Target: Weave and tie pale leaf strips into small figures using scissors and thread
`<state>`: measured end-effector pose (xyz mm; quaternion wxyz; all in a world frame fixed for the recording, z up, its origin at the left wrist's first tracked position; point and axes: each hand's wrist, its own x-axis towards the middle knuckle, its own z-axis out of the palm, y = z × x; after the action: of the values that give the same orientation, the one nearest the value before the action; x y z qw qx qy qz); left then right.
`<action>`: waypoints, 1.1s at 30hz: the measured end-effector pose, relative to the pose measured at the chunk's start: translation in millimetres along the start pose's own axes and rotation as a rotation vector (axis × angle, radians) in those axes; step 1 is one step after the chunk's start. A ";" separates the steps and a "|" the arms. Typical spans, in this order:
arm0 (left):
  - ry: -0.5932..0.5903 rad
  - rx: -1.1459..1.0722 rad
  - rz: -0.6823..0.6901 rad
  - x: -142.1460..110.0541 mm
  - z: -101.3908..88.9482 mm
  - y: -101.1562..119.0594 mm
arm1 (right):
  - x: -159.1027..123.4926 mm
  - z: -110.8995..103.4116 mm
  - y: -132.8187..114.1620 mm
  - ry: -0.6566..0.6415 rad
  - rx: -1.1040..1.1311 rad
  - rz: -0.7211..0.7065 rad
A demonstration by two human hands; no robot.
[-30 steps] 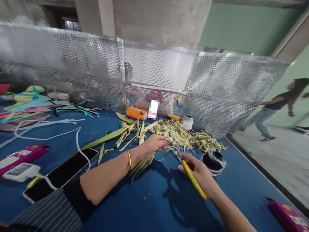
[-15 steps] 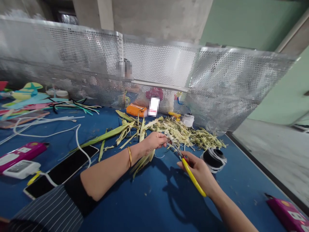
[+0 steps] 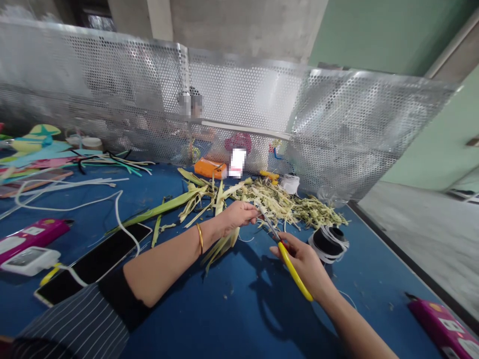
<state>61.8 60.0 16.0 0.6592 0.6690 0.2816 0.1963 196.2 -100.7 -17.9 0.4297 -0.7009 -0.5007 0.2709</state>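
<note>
My left hand [image 3: 241, 214], with a gold bangle at the wrist, is closed in a pinch above the middle of the blue table. From under its fingers a bundle of pale dry leaf strips [image 3: 224, 245] fans down toward me; what lies exactly at the fingertips is too small to make out. In my right hand [image 3: 299, 257] is a pair of scissors [image 3: 294, 271] with yellow handles. Their blades point up and left, with the tips at the left fingertips. A thin white thread or wire [image 3: 247, 241] curls below the left hand.
Behind my hands lies a heap of shredded plant bits [image 3: 277, 199], with a long green leaf [image 3: 160, 208] to its left. A black spool [image 3: 328, 243] wound with white cord stands by my right hand. A phone [image 3: 101, 259] and cables lie left; a perforated metal screen [image 3: 239, 94] rises behind.
Both hands stay close together, with the scissor tips still at the left fingertips. The view has shifted slightly, and a person walking at the far right has left it.
</note>
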 end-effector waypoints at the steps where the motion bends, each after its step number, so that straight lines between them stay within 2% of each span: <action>1: 0.001 0.000 0.001 0.0 0.0 0.2 | -0.1 0.3 -0.2 0.000 0.001 -0.005; 13: -0.039 0.019 0.011 1.9 -3.5 -2.9 | 4.1 1.9 13.4 -0.003 -0.032 -0.034; 17: 0.003 -0.011 0.009 0.9 -4.3 -0.8 | 5.8 -5.3 13.7 0.116 -0.017 0.001; 19: 0.027 -0.079 0.000 -2.5 -4.9 3.9 | 6.6 -11.4 12.0 0.203 -0.104 0.003; 21: 0.046 -0.189 -0.030 -8.1 -5.3 11.2 | 6.6 -15.6 9.7 0.240 -0.289 -0.007; 25: 0.101 -0.383 -0.074 -22.7 -4.4 27.7 | 2.3 -10.4 5.7 0.138 -0.640 -0.066; 28: 0.141 -0.482 -0.099 -34.1 -2.9 35.1 | -1.5 0.3 5.8 0.068 -0.736 -0.117; 33: 0.157 -0.575 -0.094 -56.1 -3.0 34.6 | -4.1 10.5 8.5 0.079 -0.922 -0.173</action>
<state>21.1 27.7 56.6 0.8063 0.4240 0.2951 0.2883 190.3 -102.2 -30.6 0.1133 -0.7840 -0.6087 -0.0433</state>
